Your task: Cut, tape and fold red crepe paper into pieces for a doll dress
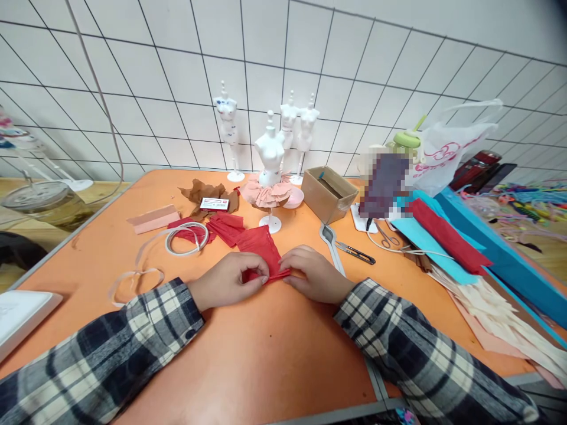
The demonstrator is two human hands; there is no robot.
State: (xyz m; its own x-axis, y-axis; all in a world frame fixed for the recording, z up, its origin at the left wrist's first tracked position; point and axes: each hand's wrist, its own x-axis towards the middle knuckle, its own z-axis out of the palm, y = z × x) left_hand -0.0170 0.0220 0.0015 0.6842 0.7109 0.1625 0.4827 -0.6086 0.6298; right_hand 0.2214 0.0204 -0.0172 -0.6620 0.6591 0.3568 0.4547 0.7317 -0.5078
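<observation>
A sheet of red crepe paper lies on the orange table, its near edge gathered into a narrow fold. My left hand pinches that edge between thumb and fingers. Close beside it, my right hand grips the same fold at its right end. Beyond the paper stands a small white dress form wearing a ruffled pink paper skirt. More crumpled red paper is to the left of the sheet, near a roll of tape.
Thread snips and scissors lie to the right, near an open cardboard box. Brown paper with a small staple box sits at back left. Coloured paper sheets pile up on the right. Several white dress forms stand behind.
</observation>
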